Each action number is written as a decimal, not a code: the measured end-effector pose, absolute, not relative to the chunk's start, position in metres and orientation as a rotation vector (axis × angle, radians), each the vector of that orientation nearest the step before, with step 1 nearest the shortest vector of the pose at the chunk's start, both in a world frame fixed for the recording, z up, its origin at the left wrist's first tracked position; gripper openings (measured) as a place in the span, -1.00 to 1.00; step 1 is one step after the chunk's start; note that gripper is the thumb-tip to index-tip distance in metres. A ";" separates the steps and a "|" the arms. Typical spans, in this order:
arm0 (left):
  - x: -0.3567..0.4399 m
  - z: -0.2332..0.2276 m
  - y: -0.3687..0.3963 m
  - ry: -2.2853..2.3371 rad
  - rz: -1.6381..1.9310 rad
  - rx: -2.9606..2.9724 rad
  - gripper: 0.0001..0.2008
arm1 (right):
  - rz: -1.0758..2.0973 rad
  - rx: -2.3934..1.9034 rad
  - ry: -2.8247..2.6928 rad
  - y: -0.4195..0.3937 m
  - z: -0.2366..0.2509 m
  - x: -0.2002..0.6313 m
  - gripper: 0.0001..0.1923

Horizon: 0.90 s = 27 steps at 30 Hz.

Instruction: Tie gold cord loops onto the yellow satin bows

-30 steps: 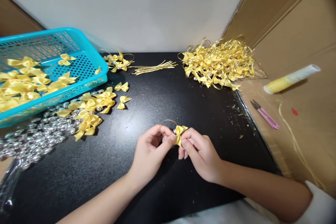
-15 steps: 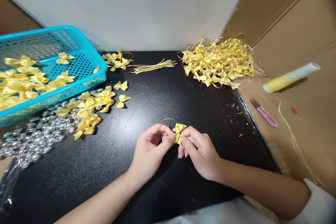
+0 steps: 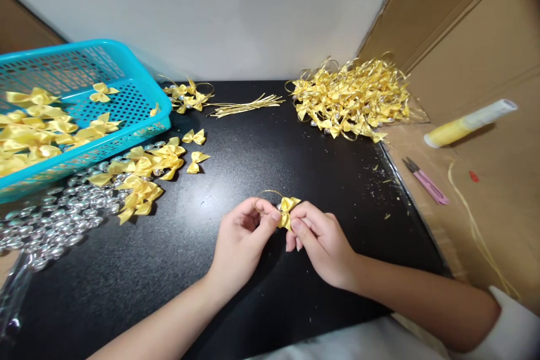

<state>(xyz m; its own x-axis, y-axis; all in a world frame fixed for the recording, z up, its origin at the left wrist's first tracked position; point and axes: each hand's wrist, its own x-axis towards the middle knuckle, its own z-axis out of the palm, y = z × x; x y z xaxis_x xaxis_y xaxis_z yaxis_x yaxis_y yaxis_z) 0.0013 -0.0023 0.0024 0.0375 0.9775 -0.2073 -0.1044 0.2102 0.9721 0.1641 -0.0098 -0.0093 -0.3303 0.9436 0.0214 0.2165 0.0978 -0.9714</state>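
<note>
A yellow ribbon bow (image 3: 287,215) is held between my two hands, low over the black tabletop. My left hand (image 3: 247,233) pinches its left side between thumb and forefinger. A thin gold cord (image 3: 270,192) loops up from the bow and passes over the left fingers. A small silvery bead shows at the bow's left, partly covered by the thumb. My right hand (image 3: 323,242) is closed at the bow's right side, thumb against forefinger; what lies between those fingertips is hidden, perhaps the cord's end or the ribbon's edge.
At the left stands a turquoise basket (image 3: 143,76) of yellow bows, with silver beads (image 3: 63,219) and loose bows (image 3: 139,194) before it. Gold cords (image 3: 248,106) lie at the back, beside a heap of corded bows (image 3: 350,98). Pink thread snips (image 3: 426,181) and a tube (image 3: 470,124) lie right.
The bow has turned slightly between my fingers, and its lower loop is now more covered. Both hands keep nearly the same place and grip.
</note>
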 end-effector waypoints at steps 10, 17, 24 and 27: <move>0.002 0.004 0.000 1.208 1.085 0.996 -0.87 | 1.285 -1.176 -1.660 -0.010 -0.009 0.163 -0.81; 0.001 0.003 -0.002 1.214 1.068 1.053 -0.87 | 1.306 -1.203 -1.641 -0.011 -0.007 0.163 -0.82; 0.003 0.003 -0.003 1.253 1.049 1.085 -0.86 | 1.325 -1.216 -1.625 -0.012 -0.006 0.162 -0.82; 0.003 0.003 -0.005 1.297 1.015 1.088 -0.85 | 1.335 -1.217 -1.616 -0.011 -0.006 0.162 -0.82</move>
